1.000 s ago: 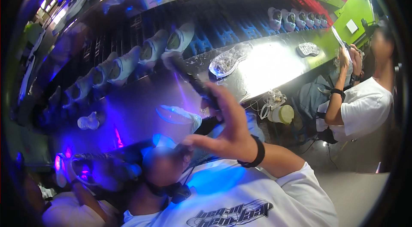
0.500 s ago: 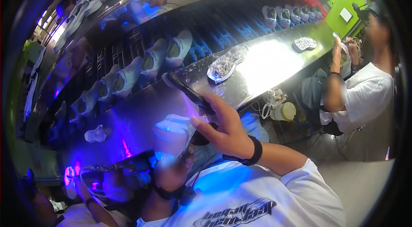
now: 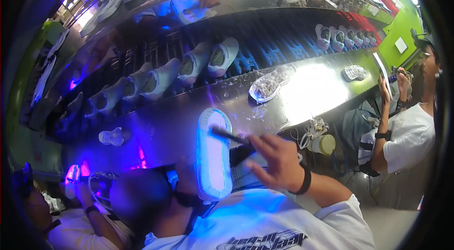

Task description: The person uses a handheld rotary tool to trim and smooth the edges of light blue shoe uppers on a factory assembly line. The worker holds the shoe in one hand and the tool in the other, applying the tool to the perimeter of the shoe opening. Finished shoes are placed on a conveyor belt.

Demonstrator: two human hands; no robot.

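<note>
A white shoe sole [image 3: 214, 160] stands tilted in front of me, its long pale face toward my view and its rim glowing blue. Behind its left edge my left hand [image 3: 187, 179] is closed on it; most of the fingers are hidden and blurred. To the right, my right hand [image 3: 278, 161] grips a slim black brush-like tool [image 3: 232, 136] between thumb and fingers. The tool's tip lies over the upper part of the sole's face. A black band circles the right wrist.
Beyond the metal bench [image 3: 175, 120], white shoes [image 3: 161, 79] line a dark conveyor [image 3: 279, 54]. A sole-shaped piece with whitish scraps [image 3: 269, 84] and a smaller patterned one [image 3: 353, 73] lie on the bench. Co-workers [image 3: 410, 129] sit on both sides; a pale tub [image 3: 324, 144] stands right.
The sole has turned so its long face shows. My right hand has moved lower and to the right, bringing the tool's tip over that face. The whole view has shifted somewhat.
</note>
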